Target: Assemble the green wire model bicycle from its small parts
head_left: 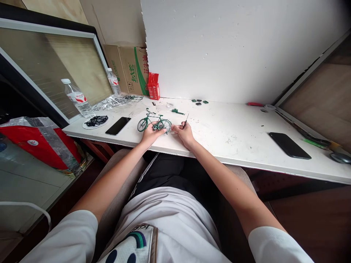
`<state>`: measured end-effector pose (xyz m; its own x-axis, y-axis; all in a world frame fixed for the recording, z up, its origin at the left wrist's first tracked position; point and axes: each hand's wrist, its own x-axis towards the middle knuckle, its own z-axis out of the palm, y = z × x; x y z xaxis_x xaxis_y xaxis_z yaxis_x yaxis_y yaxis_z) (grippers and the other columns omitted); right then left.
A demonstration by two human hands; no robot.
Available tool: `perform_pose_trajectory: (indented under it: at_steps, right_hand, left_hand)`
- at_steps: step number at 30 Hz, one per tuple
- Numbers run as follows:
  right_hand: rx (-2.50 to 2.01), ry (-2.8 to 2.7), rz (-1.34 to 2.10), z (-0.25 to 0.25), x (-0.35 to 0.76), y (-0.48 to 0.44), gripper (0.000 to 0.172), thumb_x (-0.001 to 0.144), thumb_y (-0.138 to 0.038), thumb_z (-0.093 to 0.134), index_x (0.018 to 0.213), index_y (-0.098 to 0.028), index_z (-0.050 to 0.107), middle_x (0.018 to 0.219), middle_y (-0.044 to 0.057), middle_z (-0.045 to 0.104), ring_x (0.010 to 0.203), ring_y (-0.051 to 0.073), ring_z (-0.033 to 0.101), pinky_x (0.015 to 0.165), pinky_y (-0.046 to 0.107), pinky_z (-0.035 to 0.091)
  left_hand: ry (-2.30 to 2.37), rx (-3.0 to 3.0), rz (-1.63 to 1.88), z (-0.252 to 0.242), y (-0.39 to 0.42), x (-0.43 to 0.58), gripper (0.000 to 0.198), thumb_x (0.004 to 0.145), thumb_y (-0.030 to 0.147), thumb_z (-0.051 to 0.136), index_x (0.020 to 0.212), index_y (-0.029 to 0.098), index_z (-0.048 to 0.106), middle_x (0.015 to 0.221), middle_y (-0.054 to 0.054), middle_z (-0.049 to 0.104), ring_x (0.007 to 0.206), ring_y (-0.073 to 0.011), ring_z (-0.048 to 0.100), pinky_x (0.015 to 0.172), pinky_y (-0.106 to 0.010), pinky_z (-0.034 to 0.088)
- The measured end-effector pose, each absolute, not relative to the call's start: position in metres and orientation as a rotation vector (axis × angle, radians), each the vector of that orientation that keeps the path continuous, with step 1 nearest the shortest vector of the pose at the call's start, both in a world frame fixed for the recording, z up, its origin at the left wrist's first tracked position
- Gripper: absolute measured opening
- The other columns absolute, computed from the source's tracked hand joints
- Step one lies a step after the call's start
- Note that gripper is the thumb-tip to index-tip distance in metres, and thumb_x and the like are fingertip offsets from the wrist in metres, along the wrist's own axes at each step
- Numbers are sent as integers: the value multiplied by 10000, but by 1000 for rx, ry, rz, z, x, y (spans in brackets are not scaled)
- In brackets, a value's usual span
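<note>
A small green model bicycle (155,124) with two spoked wheels stands upright over the front part of the white table (219,128). Its lower frame is gripped by my left hand (152,134), with the thumb lying near the rear wheel. Just right of that wheel, my right hand (185,133) has its fingers closed round a thin dark tool (186,120) that points up. Its thumb and index finger pinch together close to the rear wheel; anything between them is too small to tell. A loose green part (178,111) lies behind the hands.
On the left are a black phone (118,125), a plate of black pieces (95,122), two bottles (79,100) and plastic frames (117,102). A red box (154,87) stands behind. Several green pieces (199,101) lie near the wall. Another phone (289,145) is right.
</note>
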<state>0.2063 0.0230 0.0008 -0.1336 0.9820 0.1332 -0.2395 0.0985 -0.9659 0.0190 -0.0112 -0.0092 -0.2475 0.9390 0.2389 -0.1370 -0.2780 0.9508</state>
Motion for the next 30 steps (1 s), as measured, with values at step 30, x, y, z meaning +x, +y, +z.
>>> perform_pose_trajectory:
  at_steps: [30]
  right_hand:
    - [-852,-1220,1355,1,207,23,822,596,-551,973,967,-301,284,735,-51,743,611,128,567,569,247,411]
  left_hand:
    - [1277,1498,1774,-32,-12,19,599,780,476,930,1241,199,665,1326,-161,760,1199,-294,761,1139,-481,580]
